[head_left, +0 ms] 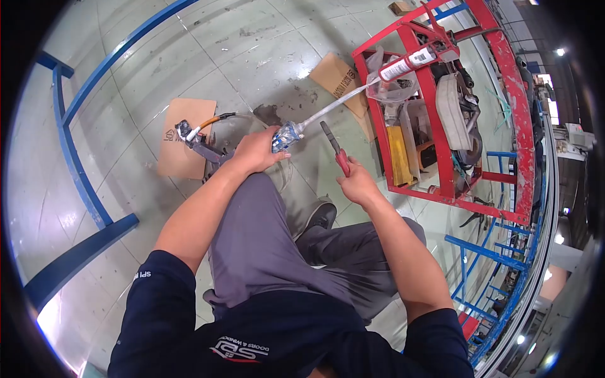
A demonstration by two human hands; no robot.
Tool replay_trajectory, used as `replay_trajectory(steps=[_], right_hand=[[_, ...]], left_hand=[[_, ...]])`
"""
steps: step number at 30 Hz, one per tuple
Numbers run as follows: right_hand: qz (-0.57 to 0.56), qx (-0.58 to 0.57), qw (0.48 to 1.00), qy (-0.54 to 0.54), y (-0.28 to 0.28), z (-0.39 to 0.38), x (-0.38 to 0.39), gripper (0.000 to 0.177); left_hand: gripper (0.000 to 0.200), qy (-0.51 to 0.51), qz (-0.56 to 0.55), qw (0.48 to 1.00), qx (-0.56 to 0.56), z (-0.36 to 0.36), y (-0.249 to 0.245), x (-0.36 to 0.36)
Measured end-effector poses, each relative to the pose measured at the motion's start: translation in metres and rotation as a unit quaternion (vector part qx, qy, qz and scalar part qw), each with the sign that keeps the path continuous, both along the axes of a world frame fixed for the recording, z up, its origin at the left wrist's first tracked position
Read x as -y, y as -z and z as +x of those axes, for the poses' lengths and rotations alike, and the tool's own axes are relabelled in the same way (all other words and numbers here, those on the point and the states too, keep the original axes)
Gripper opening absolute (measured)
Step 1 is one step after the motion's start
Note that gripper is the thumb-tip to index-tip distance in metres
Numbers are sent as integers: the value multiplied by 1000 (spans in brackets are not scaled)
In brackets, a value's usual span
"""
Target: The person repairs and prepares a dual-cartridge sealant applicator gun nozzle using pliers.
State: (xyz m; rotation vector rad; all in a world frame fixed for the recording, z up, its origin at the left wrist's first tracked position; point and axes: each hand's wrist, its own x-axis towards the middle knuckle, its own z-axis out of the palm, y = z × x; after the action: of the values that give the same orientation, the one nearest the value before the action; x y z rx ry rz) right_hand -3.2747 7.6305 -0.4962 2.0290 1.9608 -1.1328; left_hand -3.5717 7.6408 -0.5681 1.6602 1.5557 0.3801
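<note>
My left hand point(257, 151) is closed round a crumpled blue-and-silver piece point(288, 137) that sits at the near end of a long pale rod point(334, 106). My right hand point(360, 184) grips a red-handled tool point(341, 160) with a dark, narrow, blunt-ended blade pointing up toward the rod. A sealant cartridge point(408, 64) with a white and red label lies in line with the rod's far end, over the red cart. Beyond my left wrist, a dark tool with an orange-and-black stem point(214, 121) lies over a cardboard sheet point(179, 154) on the floor.
The red metal cart point(446, 126) at the right holds a yellow item point(397, 148), plastic bags and tools. Another cardboard piece point(340, 80) lies beside it. Blue metal frames stand at the left point(82, 170) and right point(485, 252). Pale tiles point(208, 57) with dark stains cover the floor.
</note>
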Motion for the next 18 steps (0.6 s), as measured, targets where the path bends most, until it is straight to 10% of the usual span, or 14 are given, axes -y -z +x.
replay_trajectory(steps=[18], right_hand=[[-82,-4,996,-15,-17,-33,-24,51]], left_hand=[[78,46,-10,999,-22,-8,9,0]])
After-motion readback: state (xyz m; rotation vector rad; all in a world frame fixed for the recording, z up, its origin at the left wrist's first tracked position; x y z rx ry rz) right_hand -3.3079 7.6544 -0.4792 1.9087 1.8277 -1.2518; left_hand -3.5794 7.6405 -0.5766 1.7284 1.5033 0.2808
